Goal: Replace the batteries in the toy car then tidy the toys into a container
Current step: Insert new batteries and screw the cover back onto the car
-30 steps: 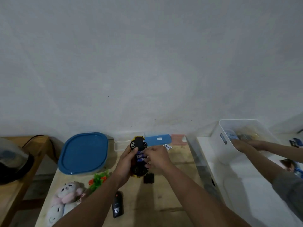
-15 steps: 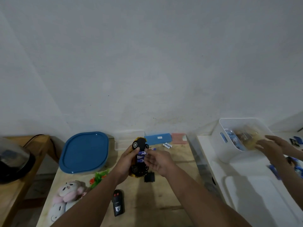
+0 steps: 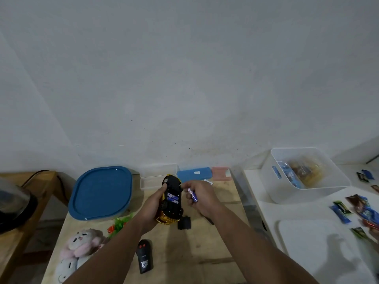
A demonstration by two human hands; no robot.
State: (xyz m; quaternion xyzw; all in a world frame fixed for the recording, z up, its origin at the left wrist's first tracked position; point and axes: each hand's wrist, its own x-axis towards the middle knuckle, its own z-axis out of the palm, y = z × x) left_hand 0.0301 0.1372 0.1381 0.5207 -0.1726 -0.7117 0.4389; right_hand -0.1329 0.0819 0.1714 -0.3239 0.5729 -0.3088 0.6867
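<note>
Head view looks down on your pale wooden surface (image 3: 205, 253), and the biggest thing on it is the blue-lidded oval plastic container (image 3: 100, 192) at the back left, lid on. You will need that lid off before any toy goes in, so leave room beside it. Next in size, the pink-and-white plush toy (image 3: 80, 244) lies at the near left edge, with a small green-and-orange plastic plant (image 3: 120, 223) just beyond it.

Your left hand (image 3: 152, 208) grips the black-and-yellow toy car (image 3: 171, 199) belly-up above the middle of the surface, fingers wrapped round its side. Two blue cells sit in the open battery bay. Keep the car level and steady so they do not tip out, and keep your thumb clear of the bay.

Your right hand (image 3: 202, 196) pinches one blue-and-white cylindrical battery (image 3: 192, 195) between fingertips, just beside the car and apart from it. Whether it is a spent or a fresh cell, you cannot tell from here. Check its polarity marks against the bay before seating any cell, press the spring end first, then drop the other end in.

A black remote control with red buttons (image 3: 144, 256) rests near you. The small black battery cover (image 3: 184, 223) lies just under the car's nose; keep it in sight for closing up.
</note>
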